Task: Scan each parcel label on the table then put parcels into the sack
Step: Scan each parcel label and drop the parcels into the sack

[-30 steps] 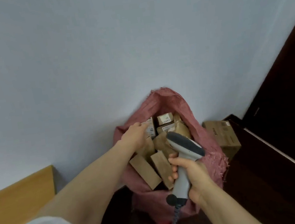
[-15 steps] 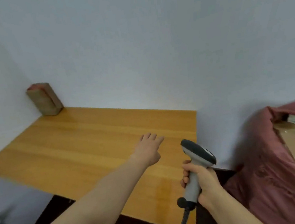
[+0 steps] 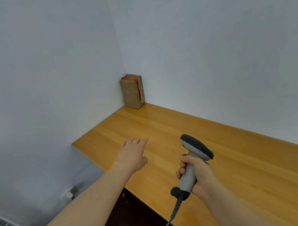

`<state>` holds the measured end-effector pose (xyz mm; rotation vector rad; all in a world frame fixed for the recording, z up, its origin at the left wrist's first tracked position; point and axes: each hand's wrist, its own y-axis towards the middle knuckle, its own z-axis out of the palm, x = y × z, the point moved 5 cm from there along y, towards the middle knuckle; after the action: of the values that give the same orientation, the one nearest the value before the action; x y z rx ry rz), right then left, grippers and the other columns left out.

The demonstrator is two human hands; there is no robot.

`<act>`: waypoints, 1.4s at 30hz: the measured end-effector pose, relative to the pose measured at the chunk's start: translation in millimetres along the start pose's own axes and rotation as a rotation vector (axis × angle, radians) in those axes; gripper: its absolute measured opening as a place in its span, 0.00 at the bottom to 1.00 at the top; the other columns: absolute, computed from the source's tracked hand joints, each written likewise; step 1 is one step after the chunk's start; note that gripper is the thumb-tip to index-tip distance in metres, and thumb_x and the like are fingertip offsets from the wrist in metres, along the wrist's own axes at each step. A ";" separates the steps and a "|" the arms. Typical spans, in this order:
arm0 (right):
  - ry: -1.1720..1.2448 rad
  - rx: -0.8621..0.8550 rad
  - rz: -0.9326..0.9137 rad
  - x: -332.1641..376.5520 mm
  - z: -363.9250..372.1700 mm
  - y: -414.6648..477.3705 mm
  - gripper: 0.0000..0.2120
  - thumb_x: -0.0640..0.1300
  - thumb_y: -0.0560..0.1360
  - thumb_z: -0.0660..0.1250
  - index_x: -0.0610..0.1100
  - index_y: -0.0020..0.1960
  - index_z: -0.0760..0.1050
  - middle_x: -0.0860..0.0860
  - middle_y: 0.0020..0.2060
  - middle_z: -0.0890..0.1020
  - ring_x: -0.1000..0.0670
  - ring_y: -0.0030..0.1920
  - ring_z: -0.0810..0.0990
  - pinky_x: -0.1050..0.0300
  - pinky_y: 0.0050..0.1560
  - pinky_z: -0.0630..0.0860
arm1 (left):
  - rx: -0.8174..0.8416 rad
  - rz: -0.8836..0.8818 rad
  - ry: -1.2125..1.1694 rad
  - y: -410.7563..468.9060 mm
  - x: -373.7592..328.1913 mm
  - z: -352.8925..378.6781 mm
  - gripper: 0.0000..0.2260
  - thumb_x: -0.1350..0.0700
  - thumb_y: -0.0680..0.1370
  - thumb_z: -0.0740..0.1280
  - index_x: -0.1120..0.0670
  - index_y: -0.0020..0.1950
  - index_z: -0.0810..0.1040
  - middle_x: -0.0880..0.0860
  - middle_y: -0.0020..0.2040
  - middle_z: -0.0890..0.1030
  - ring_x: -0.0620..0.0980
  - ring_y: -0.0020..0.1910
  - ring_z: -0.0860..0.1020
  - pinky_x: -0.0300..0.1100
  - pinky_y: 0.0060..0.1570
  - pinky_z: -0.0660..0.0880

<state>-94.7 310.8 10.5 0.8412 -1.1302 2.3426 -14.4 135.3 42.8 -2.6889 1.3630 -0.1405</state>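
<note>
Now | left hand (image 3: pixel 131 155) spread near table (image 3: pixel 243 157) edge | right hand (image 3: pixel 201 176) grips scanner (image 3: pixel 195 146) | parcel (image 3: pixel 132 94) cornered

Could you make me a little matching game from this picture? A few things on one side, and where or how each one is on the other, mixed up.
Things:
1. parcel
2. scanner
3. left hand
4. table

Place or state:
A. open, reaching out over the tabletop
B. upright in the far corner
C. gripped by the right hand
D. light wood, bearing the parcel

Pairs: 1-B, 2-C, 3-A, 4-D.
</note>
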 end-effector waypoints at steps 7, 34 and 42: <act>0.026 0.016 -0.018 26.9 78.5 94.5 0.06 0.30 0.74 0.66 0.37 0.39 0.75 0.46 0.25 0.74 0.50 0.22 0.70 0.58 0.27 0.73 | -0.046 -0.057 -0.032 92.3 70.2 -16.1 0.32 0.49 0.79 0.62 0.49 0.79 0.50 0.52 0.77 0.59 0.54 0.75 0.57 0.49 0.72 0.55; 0.001 -0.153 -0.102 101.6 268.6 411.1 0.05 0.29 0.71 0.68 0.37 0.40 0.75 0.46 0.25 0.73 0.50 0.23 0.70 0.57 0.27 0.73 | -0.035 0.100 -0.204 571.1 222.3 -48.4 0.44 0.46 0.77 0.66 0.60 0.78 0.38 0.58 0.79 0.41 0.56 0.77 0.41 0.48 0.75 0.45; -0.020 -0.204 -0.092 91.9 277.5 417.1 0.05 0.30 0.71 0.68 0.37 0.40 0.75 0.45 0.26 0.73 0.50 0.23 0.70 0.57 0.28 0.73 | -0.086 0.155 -0.150 553.0 229.8 -24.5 0.45 0.43 0.75 0.64 0.62 0.78 0.39 0.59 0.78 0.43 0.58 0.77 0.43 0.49 0.76 0.45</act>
<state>-311.1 -149.0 -24.3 0.8254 -1.2844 2.1071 -322.5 -376.0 -10.7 -2.5861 1.5543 0.1347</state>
